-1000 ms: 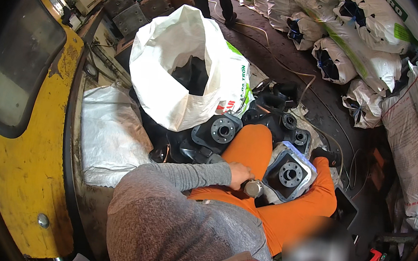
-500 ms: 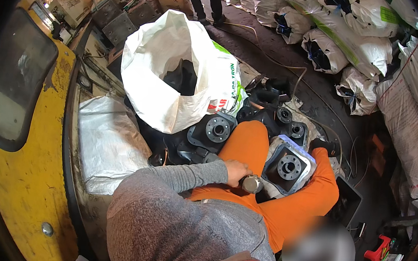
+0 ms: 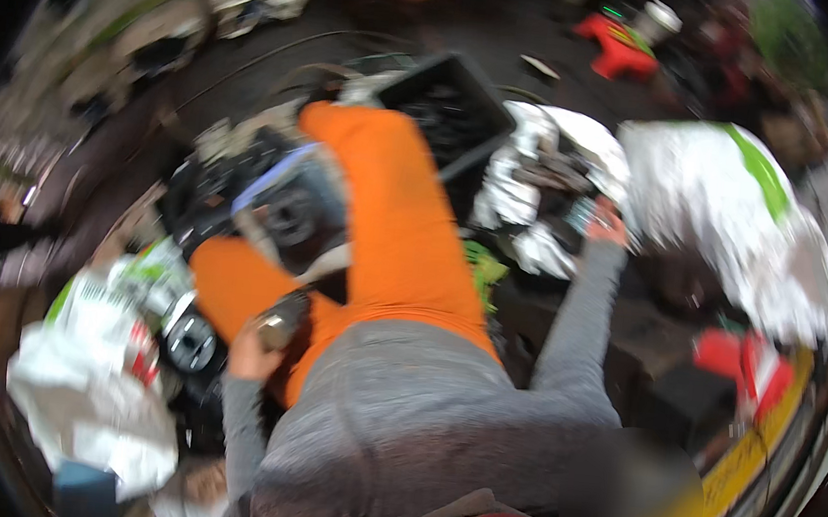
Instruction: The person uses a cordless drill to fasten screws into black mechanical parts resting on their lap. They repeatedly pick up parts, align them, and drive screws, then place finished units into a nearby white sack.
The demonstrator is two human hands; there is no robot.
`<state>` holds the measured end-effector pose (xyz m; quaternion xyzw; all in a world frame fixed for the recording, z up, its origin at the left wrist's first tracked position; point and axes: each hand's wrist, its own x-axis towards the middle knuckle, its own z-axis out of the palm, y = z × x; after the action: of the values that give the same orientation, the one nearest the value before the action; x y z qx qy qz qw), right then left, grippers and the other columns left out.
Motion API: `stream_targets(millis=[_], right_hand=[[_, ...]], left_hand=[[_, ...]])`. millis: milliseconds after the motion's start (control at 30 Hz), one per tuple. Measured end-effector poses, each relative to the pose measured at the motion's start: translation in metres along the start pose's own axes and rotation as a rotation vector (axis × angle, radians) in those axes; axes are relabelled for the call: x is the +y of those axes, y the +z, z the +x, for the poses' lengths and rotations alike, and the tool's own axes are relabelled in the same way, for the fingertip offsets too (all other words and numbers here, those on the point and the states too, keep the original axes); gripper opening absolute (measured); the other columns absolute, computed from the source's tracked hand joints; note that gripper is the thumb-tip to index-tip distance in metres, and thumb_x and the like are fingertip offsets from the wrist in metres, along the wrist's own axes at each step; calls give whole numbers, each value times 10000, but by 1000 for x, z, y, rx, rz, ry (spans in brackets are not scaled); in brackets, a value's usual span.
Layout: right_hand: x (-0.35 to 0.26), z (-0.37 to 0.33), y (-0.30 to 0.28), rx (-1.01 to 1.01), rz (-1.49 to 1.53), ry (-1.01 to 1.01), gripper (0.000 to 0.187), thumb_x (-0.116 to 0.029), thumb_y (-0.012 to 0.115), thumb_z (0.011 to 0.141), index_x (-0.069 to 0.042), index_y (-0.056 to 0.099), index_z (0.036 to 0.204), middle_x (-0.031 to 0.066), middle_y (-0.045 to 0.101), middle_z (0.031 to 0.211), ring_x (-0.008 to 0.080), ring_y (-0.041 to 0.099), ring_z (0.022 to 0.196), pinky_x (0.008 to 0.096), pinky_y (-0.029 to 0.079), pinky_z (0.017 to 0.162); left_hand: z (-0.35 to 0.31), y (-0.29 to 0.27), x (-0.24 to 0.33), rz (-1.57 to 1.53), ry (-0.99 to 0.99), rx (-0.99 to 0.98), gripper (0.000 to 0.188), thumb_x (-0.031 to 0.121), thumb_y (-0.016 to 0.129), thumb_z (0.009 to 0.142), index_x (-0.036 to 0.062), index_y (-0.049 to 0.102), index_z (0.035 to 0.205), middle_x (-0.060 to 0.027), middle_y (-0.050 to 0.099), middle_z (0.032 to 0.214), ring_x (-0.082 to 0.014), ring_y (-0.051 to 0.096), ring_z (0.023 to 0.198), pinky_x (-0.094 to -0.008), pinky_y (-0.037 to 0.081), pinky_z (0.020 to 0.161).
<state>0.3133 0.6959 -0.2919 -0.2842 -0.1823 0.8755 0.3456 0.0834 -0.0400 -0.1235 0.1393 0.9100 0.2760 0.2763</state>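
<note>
My left hand [image 3: 252,351] rests by my orange-clad thigh, closed round a short dull-grey cylinder [image 3: 283,318] with a blunt round end. In front of it, between my legs, a black square-based part with a round hub [image 3: 294,215] stands on a bluish-white support. Out to the right, my right hand [image 3: 607,223] is at the edge of an open white sack [image 3: 585,135] that has dark pieces in it. Motion smears its fingers, and whether they grip anything cannot be made out.
Beyond my knee sits a black bin [image 3: 458,113] with dark pieces. A full white sack with a green stripe [image 3: 738,210] lies at right, above a yellow edge [image 3: 757,421]. Another white sack [image 3: 92,397] is at left. A red object [image 3: 616,49] lies on the far floor.
My view has swung to the right and is blurred. My right hand, unseen before, now shows stretched out at the open white sack. The left hand still holds the grey cylinder.
</note>
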Motion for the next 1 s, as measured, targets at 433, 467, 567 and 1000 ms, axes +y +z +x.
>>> stream_targets(millis=[433,467,567,1000], right_hand=[[215,-128,281,-438,-86,621,397,-64,470,963,-21,433,1356,146,584,1240,224,609,1109,282,603,756],[242,-143,294,-464,-45,733,389,-82,470,971,-20,435,1353,145,596,1221,227,616,1099,283,605,746],[310,-174,317,-497,136,1088,369,-130,446,997,-28,438,1352,128,628,1186,237,631,1078,312,602,749],[372,-193,338,-573,-242,1273,380,-167,498,978,26,462,1304,158,649,1069,204,694,889,256,631,648]], left_hand=[[-29,-98,73,-219,439,235,764,89,704,716,3,381,1402,-84,625,1105,-183,629,952,-336,504,885],[-28,-98,83,-233,374,226,765,93,716,711,11,390,1398,-79,617,1111,-177,619,971,-319,499,890],[-23,-94,93,-135,426,204,758,62,735,699,26,411,1383,-72,587,1162,-173,594,1026,-292,484,917],[-10,-95,91,-101,413,180,421,115,718,764,70,608,1168,-177,535,1299,-314,558,1162,-373,462,957]])
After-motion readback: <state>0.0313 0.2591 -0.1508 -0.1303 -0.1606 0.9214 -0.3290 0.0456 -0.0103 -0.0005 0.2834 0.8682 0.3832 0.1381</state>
